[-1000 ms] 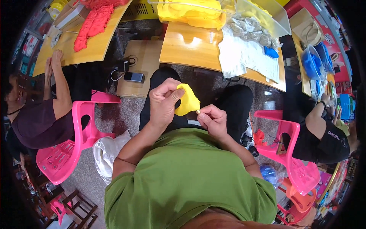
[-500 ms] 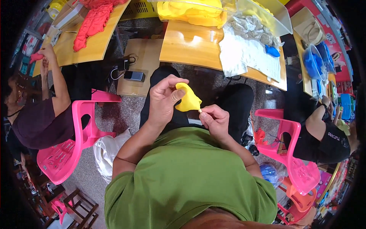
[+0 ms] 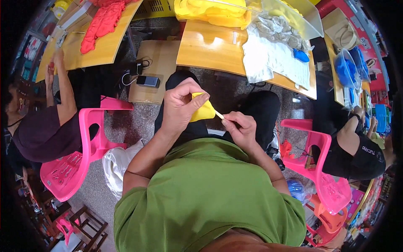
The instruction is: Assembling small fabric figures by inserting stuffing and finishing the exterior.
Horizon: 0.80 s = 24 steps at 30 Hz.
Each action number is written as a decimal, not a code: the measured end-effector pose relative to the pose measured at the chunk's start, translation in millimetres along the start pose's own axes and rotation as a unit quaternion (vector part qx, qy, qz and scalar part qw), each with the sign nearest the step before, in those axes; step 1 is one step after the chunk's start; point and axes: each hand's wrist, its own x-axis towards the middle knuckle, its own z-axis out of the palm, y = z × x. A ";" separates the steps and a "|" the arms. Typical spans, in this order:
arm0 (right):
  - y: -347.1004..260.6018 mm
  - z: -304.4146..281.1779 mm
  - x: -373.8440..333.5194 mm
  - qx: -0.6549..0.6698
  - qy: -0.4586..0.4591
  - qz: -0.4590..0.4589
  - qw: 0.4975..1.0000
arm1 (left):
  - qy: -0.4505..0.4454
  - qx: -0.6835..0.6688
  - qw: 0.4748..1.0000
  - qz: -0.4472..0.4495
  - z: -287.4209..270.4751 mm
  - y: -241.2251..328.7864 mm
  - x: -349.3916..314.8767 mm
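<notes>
My left hand (image 3: pixel 184 103) is closed, pinching a small soft yellow piece (image 3: pixel 203 110) that looks like cloth, above my lap. My fingers and thumb cover its upper left part. From its lower right corner a short, thin, pale stick-like piece (image 3: pixel 219 115) sticks out. My right hand (image 3: pixel 241 127) grips the outer end of that stick between thumb and forefinger. Whether the stick goes inside the yellow piece is hidden. Both hands are over my dark trousers (image 3: pixel 262 111), in front of my green shirt.
Ahead stands a wooden table (image 3: pixel 205 50) with a heap of yellow pieces (image 3: pixel 216 12), a clear plastic bin (image 3: pixel 302 21), white cloth (image 3: pixel 260 54) and a small blue piece (image 3: pixel 301 55). Red cloth (image 3: pixel 100 27) lies on the left table. People sit on pink chairs (image 3: pixel 86 143) at both sides.
The yellow piece has turned and bunched closer into my left hand. More of the pale stick shows, and my right hand has shifted slightly right. At left, the other person's hands have moved.
</notes>
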 end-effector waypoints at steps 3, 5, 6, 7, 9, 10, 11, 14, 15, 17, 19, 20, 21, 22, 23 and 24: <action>2.9 1.4 -5.9 0.020 0.022 0.033 0.999 | -0.002 0.013 1.000 0.015 2.5 1.5 0.4; 2.2 7.6 -11.5 0.077 0.049 0.047 0.995 | -0.004 0.012 1.000 0.008 4.0 1.9 -0.1; -2.2 11.2 -11.4 0.082 0.035 0.062 0.994 | -0.006 0.012 1.000 0.000 3.9 2.0 -0.7; -2.6 10.5 -10.3 0.082 0.034 0.062 0.994 | -0.005 0.012 1.000 0.000 2.4 1.2 -0.9; -1.6 7.4 -7.0 0.021 0.016 0.047 0.999 | -0.011 0.064 0.998 0.007 -1.8 -0.3 -1.0; 1.4 6.1 -5.3 -0.001 0.026 0.009 1.000 | -0.012 0.064 0.998 0.007 -2.8 0.3 -1.4; 2.2 4.9 -4.9 -0.001 0.028 0.009 1.000 | -0.015 0.053 0.998 0.001 -3.5 0.9 -2.0; 7.5 4.2 -4.4 -0.015 0.027 0.003 1.000 | 0.009 -0.009 1.000 -0.016 1.1 1.4 -3.0; 8.3 5.7 -7.4 0.022 0.033 0.042 0.998 | 0.033 -0.059 0.997 -0.025 3.1 1.8 -3.5; 9.2 6.1 -8.4 0.059 0.039 0.080 0.994 | 0.029 -0.053 0.998 -0.028 -2.2 -1.8 -4.1; 5.9 7.1 -7.1 0.038 0.016 0.054 0.998 | 0.026 -0.045 0.998 -0.033 -7.2 -6.0 -6.8; 4.9 8.2 -7.9 0.038 0.016 0.055 0.998 | 0.027 -0.033 0.999 -0.030 -8.7 -8.1 -7.5; 3.7 9.6 -8.1 0.068 0.027 0.075 0.994 | 0.029 -0.020 0.999 -0.026 -9.9 -9.7 -7.7; 2.7 10.4 -8.8 0.097 0.038 0.095 0.990 | 0.029 -0.019 0.999 -0.026 -10.0 -11.6 -8.5; 3.1 11.2 -11.4 0.097 0.038 0.095 0.990 | 0.044 -0.021 0.999 -0.013 -9.5 -13.6 -9.4; 5.3 12.1 -15.9 0.182 0.037 0.150 0.971 | 0.058 -0.022 0.998 0.001 -8.3 -15.2 -9.9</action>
